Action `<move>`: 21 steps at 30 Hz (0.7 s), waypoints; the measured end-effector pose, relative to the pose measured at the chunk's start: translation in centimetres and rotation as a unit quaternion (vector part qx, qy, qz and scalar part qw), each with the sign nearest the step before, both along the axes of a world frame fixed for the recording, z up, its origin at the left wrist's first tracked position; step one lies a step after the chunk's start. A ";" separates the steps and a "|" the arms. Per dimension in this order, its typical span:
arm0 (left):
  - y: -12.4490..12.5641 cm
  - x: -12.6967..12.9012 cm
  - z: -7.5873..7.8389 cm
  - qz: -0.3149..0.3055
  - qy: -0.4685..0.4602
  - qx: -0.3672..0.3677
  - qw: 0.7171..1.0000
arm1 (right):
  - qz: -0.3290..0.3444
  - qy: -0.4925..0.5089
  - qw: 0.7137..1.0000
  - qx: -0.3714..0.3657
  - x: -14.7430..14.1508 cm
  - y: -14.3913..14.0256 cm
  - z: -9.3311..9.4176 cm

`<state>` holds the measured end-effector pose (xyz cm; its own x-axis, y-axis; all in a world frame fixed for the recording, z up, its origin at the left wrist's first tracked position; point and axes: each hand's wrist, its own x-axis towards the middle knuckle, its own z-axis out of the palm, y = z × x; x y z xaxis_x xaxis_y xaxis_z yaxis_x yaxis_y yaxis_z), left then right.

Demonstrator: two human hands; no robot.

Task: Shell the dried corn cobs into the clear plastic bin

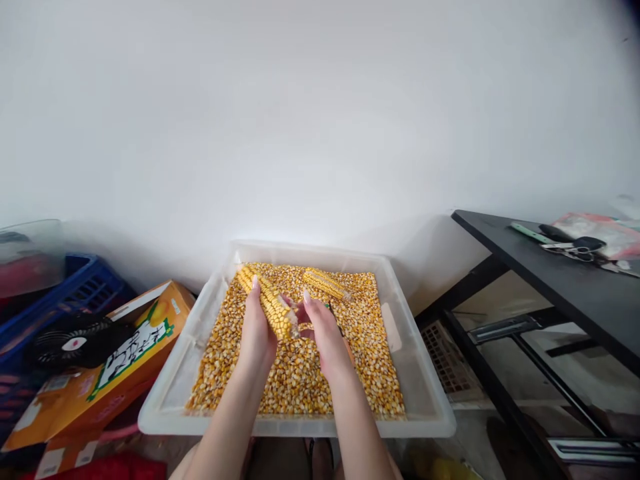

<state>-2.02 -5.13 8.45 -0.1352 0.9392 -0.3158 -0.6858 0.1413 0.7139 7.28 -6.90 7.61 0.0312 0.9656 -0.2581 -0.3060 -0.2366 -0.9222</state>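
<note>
Head view. Both forearms enter from the lower edge and converge over a clear plastic tray point(423, 393) filled with loose corn kernels point(300, 380). The left hand point(257, 333) is extended forward with the back of the hand up and the fingers curled around a corn cob point(267, 303), which it grips along its near half; the index fingertip lies on top of the cob. The cob is tilted, its far end pointing away and to the left of the hands, its near, partly stripped end lying between the two hands. The right hand point(325, 333) lies just beside the left, back up, fingers bent toward the near end of the cob; whether its fingertips pinch the cob or only rest against it cannot be told, as the palm side is hidden. A second corn cob point(325, 283) lies on the kernels just beyond the right hand, apart from it. To the left of the left arm, outside the tray, an orange carton point(100, 380) lies on its side, with a blue crate point(75, 290) beyond it. To the right of the right arm stands a black table point(575, 287) bearing scissors point(575, 248), well apart from the hands.
</note>
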 end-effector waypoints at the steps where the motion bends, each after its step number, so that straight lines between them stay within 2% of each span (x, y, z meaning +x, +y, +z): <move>1: 0.1 -0.3 0.0 -0.020 -0.018 -0.011 1.000 | -0.010 -0.002 1.000 0.007 -0.4 0.0 0.0; 4: 0.3 -0.5 -0.2 -0.052 -0.052 -0.025 0.997 | -0.007 0.043 0.999 0.029 -1.6 0.1 -0.3; 6: 0.3 -0.1 -0.4 -0.049 -0.042 -0.009 0.998 | 0.015 0.058 0.997 0.044 -2.4 0.1 -0.6; 12: 0.2 0.6 -1.1 0.003 0.116 0.011 0.993 | -0.008 0.035 0.998 0.052 -3.4 0.0 -1.2; 15: 0.0 0.7 -1.1 0.021 0.159 0.023 0.987 | -0.037 0.014 0.998 0.043 -3.4 0.0 -1.7; 18: 0.0 0.9 -0.9 0.019 0.140 0.022 0.990 | -0.052 0.038 0.998 0.013 -3.2 0.0 -1.8; 21: 0.1 1.0 -0.6 0.010 0.073 0.009 0.997 | -0.008 0.114 0.993 0.021 -2.9 0.0 -1.4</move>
<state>-1.00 -5.00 7.82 -0.1965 0.9415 -0.2737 -0.5769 0.1147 0.8087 4.33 -6.88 6.26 -0.0089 0.9754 -0.2201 -0.5117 -0.1935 -0.8371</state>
